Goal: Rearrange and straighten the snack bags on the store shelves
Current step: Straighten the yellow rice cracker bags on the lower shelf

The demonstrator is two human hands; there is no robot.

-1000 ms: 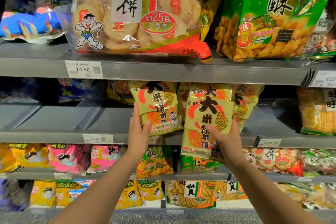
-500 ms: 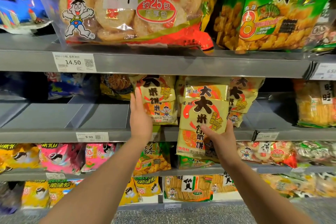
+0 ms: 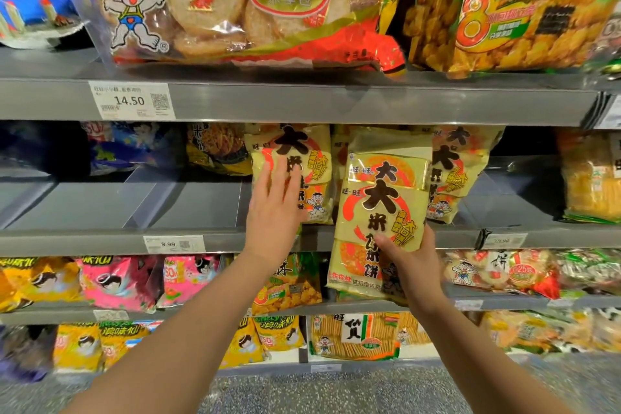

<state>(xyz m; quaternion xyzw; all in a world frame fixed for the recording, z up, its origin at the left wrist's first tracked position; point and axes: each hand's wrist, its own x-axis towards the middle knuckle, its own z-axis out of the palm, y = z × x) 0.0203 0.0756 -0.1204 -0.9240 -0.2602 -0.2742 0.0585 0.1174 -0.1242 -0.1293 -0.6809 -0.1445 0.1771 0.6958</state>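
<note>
Far left on my feed, a blue bag (image 3: 30, 10) lies on the top shelf (image 3: 336, 104), whose front edge carries a 14.50 price tag (image 3: 131, 101). Beside the blue bag stands a big clear-front cracker bag (image 3: 235, 3). One level down, the middle shelf (image 3: 84, 242) shows a 9.99 tag (image 3: 173, 244) on its lip, with pink bags (image 3: 114, 282) on the level below it.

Moving toward the centre, my left hand (image 3: 274, 212) is flat, fingers straight and spread, pressing against the front of a standing yellow bag (image 3: 302, 151) that sits upright on the middle shelf, just behind the lip.

Just right of that, my right hand (image 3: 415, 262) grasps a held yellow bag (image 3: 383, 205) from below, thumb across the front and fingers curled round its right edge. A second yellow pack (image 3: 353, 269) hangs behind it in the same grip, reaching lower. Both are out in front of the middle shelf's lip, upright, and cover part of the level below.

Behind them, a leaning yellow bag (image 3: 460, 171) rests on the middle shelf, tilted to the right. Above it stands a green bag (image 3: 521, 3), and at the far right of the middle shelf an orange bag (image 3: 588, 178).
</note>
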